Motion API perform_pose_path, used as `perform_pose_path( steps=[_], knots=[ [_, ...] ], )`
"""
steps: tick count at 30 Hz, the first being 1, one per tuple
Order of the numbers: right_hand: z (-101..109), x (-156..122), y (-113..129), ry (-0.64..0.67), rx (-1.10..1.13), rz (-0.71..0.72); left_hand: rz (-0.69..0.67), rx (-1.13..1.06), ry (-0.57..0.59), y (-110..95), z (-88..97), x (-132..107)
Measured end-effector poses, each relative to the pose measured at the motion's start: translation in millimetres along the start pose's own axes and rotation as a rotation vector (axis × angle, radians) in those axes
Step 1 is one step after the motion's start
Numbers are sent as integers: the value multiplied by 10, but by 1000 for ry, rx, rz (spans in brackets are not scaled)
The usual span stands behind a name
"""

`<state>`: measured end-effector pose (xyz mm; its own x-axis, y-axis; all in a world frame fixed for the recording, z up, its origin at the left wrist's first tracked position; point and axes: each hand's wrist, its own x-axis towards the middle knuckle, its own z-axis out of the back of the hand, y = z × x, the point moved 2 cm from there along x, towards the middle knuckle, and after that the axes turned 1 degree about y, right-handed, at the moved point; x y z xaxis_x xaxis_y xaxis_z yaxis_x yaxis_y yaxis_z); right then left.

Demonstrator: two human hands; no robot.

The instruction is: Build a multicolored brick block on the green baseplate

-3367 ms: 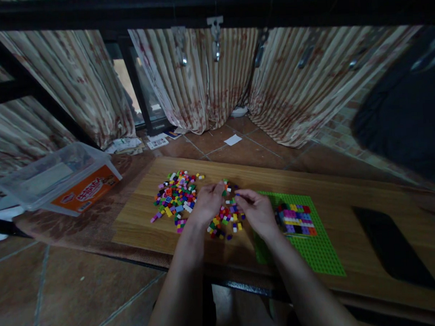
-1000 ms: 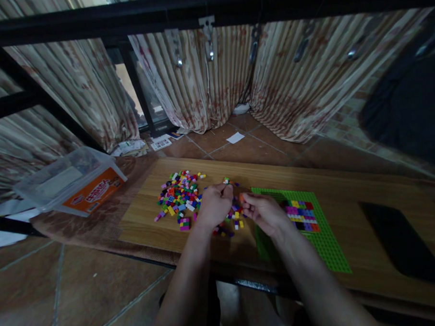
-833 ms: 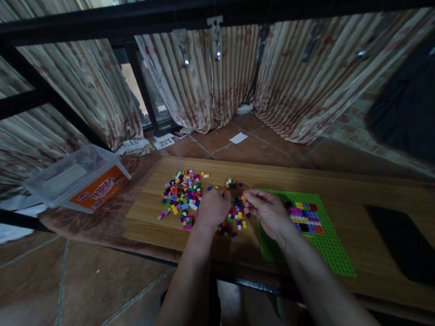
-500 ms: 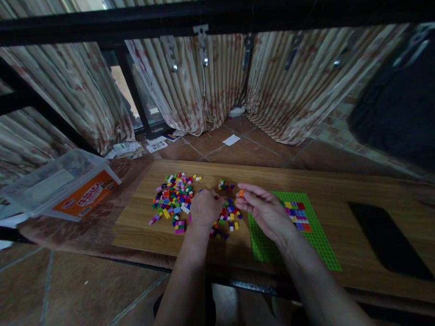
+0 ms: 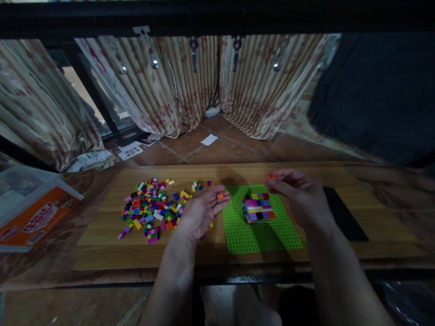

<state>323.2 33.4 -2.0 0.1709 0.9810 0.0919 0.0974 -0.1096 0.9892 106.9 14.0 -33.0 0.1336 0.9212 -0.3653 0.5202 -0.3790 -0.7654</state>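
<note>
My left hand is turned palm up between the loose bricks and the baseplate, holding a small orange toy brick on its fingers. Above the far right part of the green baseplate, my right hand pinches another orange brick between thumb and fingertips. A multicoloured block of stacked bricks stands on the baseplate, between my two hands. Left of my left hand spreads a pile of loose bricks in many colours, partly covered by that hand.
A flat black object lies on the wooden board, beyond my right wrist. At the far left stands a clear plastic box with an orange label. Curtains hang behind, with papers on the floor.
The view has swung right. My left hand has left the pile and turned palm up, with an orange brick showing on it. My right hand has moved right, uncovering the stacked block.
</note>
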Motion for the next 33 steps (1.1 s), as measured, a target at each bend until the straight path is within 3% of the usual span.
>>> perform_pose_path(
  steps=[6, 11, 16, 25, 33],
  knots=[
    [348, 81, -118, -19, -155, 12, -47, 36, 43, 127, -155, 61],
    [449, 82, -188, 133, -245, -74, -94, 120, -31, 224, -267, 127],
    [414, 36, -216, 268, -321, -90, -155, 231, -78, 300, -366, 165],
    [169, -72, -373, 260, -411, 62, -349, 519, -105, 413, -306, 297],
    [100, -180, -327, 158, -758, 232, -401, 615, -69, 472, -294, 314]
  ],
)
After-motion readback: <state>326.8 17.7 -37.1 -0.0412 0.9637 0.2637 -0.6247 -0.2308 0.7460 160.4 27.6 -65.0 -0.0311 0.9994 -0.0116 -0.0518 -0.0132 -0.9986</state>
